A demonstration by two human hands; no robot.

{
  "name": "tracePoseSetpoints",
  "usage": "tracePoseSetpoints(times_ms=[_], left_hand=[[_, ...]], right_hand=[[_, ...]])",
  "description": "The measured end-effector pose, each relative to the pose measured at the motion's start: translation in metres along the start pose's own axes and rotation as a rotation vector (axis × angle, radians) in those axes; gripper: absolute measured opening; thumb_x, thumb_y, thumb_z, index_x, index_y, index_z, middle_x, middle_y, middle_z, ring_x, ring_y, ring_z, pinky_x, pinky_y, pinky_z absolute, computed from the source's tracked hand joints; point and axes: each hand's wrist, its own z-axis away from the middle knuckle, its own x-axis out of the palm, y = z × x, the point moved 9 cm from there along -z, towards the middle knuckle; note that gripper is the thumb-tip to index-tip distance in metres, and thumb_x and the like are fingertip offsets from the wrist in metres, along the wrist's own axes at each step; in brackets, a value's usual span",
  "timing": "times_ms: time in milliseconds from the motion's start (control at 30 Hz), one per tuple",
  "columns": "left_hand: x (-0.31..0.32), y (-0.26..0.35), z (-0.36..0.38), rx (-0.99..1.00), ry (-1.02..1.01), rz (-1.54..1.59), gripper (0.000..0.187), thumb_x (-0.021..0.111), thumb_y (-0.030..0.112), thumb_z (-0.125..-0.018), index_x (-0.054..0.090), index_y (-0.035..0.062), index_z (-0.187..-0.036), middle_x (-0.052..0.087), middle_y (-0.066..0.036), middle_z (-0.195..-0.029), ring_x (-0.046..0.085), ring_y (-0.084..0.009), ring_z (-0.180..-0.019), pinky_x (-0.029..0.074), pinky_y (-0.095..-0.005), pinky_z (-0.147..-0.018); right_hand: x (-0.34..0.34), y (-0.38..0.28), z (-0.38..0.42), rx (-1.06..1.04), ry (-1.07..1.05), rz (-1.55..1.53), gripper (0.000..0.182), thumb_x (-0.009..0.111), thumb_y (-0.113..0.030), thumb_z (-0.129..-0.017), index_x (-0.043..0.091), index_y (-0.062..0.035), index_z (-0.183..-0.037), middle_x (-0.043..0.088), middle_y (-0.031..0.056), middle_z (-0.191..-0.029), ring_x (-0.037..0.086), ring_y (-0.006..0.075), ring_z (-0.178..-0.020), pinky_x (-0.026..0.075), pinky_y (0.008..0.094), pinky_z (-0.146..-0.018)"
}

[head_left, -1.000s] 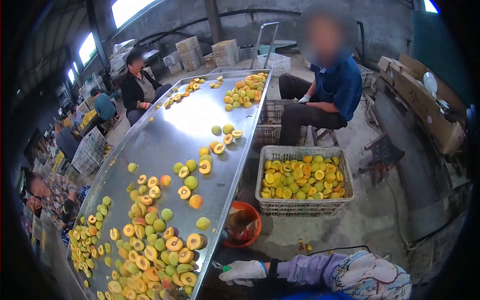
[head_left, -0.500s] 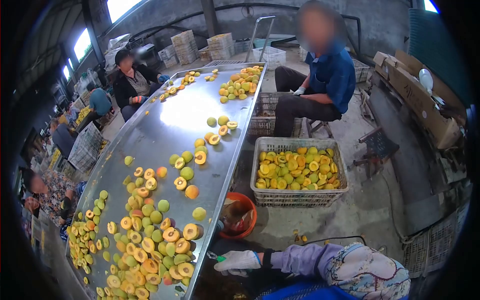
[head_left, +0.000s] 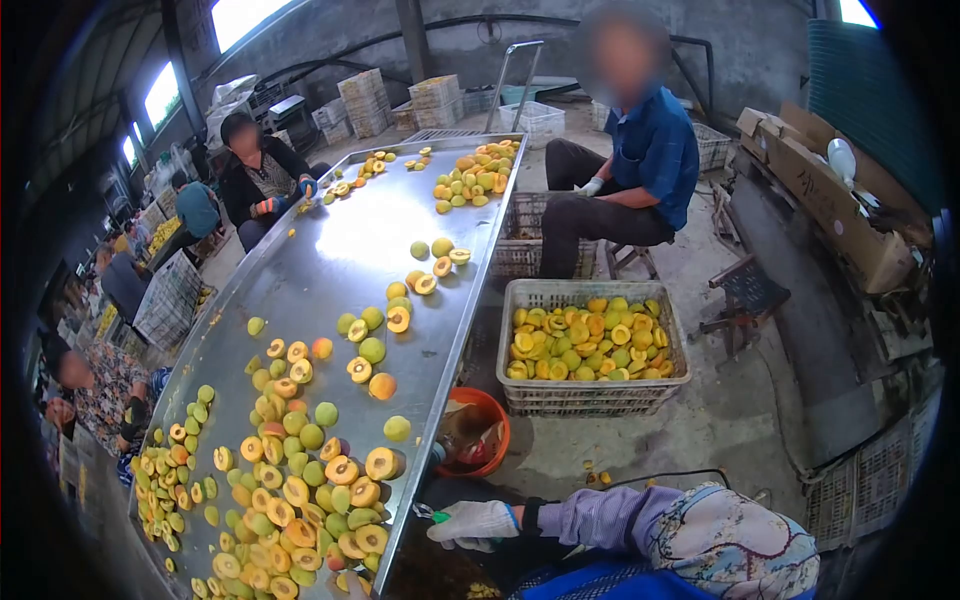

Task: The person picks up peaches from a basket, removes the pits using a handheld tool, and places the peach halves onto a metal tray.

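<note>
My right hand [head_left: 478,522], in a pale glove, is shut on a green-handled tool [head_left: 432,514] beside the metal table's [head_left: 440,345] right edge. The tool's tip is too small to make out. At the bottom edge of the view, a small part of my left hand [head_left: 352,584] shows by the fruit; its fingers are unclear. Whole and halved yellow-green fruits [head_left: 285,500] lie in a large pile at the table's near end. Many halves show brown pits or hollows.
A crate of fruit halves [head_left: 598,400] and a red bucket [head_left: 500,440] stand right of the table. One person in blue [head_left: 655,150] sits beyond the crate. Another person [head_left: 262,180] works at the table's far left; others sit further left. Cardboard boxes [head_left: 835,195] lie at right.
Part of my left hand has come into view at the bottom edge. My right hand stays nearly in place. The far-left person's hands have moved closer to the table's fruit.
</note>
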Motion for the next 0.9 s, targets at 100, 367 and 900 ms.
tracePoseSetpoints(times_ms=[100, 367, 900], left_hand=[[-0.002, 0.0, -0.003, 0.078, -0.014, -0.117, 0.04, 0.068, 0.024, -0.09, 0.059, 0.0001, -0.121, 0.065, -0.012, -0.108, 0.059, -0.0221, -0.097, 0.049, -0.0342, -0.085], [-0.007, -0.001, -0.005, 0.122, 0.037, -0.299, 0.04, 0.07, 0.023, -0.089, 0.059, 0.0021, -0.121, 0.065, -0.011, -0.104, 0.06, -0.0215, -0.093, 0.05, -0.0334, -0.081], [-0.005, 0.016, 0.0, 0.203, 0.016, -0.348, 0.04, 0.068, 0.024, -0.089, 0.057, 0.0034, -0.122, 0.064, -0.012, -0.104, 0.059, -0.0217, -0.093, 0.05, -0.0332, -0.081]], right_hand=[[0.002, -0.003, 0.001, -0.002, -0.004, -0.004, 0.036, 0.059, -0.045, -0.089, 0.055, -0.0125, -0.075, 0.043, -0.0031, -0.052, 0.041, 0.0084, -0.039, 0.033, 0.0249, -0.035], [0.002, -0.003, 0.003, 0.015, 0.005, -0.009, 0.038, 0.06, -0.047, -0.089, 0.056, -0.0112, -0.077, 0.043, -0.0033, -0.052, 0.041, 0.0075, -0.04, 0.032, 0.0235, -0.036], [0.0, -0.002, 0.0, -0.016, -0.02, -0.017, 0.041, 0.06, -0.049, -0.089, 0.058, -0.0096, -0.079, 0.046, -0.0025, -0.052, 0.044, 0.0071, -0.04, 0.032, 0.023, -0.037]])
